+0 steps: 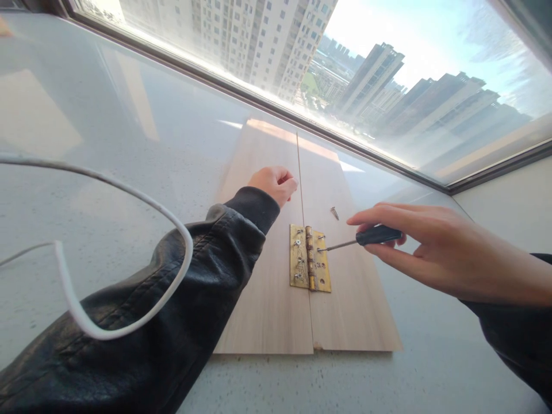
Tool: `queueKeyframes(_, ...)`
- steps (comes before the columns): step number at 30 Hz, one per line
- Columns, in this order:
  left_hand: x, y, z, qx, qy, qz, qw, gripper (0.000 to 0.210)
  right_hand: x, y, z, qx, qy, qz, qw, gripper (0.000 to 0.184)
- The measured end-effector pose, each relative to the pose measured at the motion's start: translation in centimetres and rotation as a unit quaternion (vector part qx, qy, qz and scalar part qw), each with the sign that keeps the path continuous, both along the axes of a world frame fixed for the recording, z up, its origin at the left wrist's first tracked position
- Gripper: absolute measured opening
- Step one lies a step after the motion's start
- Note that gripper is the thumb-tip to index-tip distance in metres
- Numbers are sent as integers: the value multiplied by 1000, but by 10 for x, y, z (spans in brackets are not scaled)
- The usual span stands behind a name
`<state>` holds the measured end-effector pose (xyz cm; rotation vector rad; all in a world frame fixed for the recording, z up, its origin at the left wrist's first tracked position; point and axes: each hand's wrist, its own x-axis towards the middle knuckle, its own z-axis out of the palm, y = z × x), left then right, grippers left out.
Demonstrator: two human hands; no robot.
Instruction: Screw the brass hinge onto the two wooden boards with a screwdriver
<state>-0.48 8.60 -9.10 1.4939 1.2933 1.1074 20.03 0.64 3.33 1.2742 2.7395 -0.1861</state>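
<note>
Two pale wooden boards, a left one (263, 310) and a right one (357, 310), lie edge to edge. A brass hinge (310, 244) spans their seam, with several screws in its left leaf and some in the upper part of its right leaf. My right hand (422, 247) grips a black-handled screwdriver (377, 234); its tip is at a screw in the right leaf. My left hand (276, 183) is closed in a loose fist over the left board, beyond the hinge. Anything inside its curled fingers is hidden. One loose screw (334, 213) lies on the right board.
The boards rest on a speckled white counter (172, 172) beside a window (388, 75) with a dark frame. A white cable (172, 215) loops through the foreground at left, in front of my left sleeve. Sunlight falls across the boards' far ends.
</note>
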Motion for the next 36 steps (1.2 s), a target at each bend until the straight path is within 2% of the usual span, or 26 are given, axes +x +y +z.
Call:
queueKeyframes(4,0,0,1,-1,2,0,1000,16,3,-2,-4,81,-63,-6,995,31)
queueKeyframes(6,0,0,1,-1,3,0,1000,16,3,-5,-7,95,-87,-7,992,32)
queueKeyframes(11,0,0,0,2,4,-3,1000,16,5,-10,-10,32,-24,-6,999,27)
queueKeyframes(14,0,0,0,2,7,-3,1000,17,9,-11,-12,61,0,0,998,21)
queueKeyframes(18,0,0,1,0,6,-2,1000,17,11,-13,-18,107,-47,-3,993,23)
queueKeyframes(22,0,0,1,0,7,-4,1000,16,12,-15,-22,75,-22,-30,997,34)
queueKeyframes(24,0,0,0,2,10,-5,1000,17,13,-15,-23,58,13,-24,998,29)
queueKeyframes(28,0,1,-1,4,8,-7,1000,17,15,-15,-24,101,5,-17,995,22)
queueKeyframes(32,0,0,1,2,8,-6,1000,17,15,-15,-25,101,-24,-36,994,32)
queueKeyframes(34,0,-1,1,1,9,-6,1000,17,15,-14,-25,70,13,-42,997,35)
queueKeyframes(36,0,-1,2,-1,11,-6,1000,16,14,-13,-26,56,61,-35,996,28)
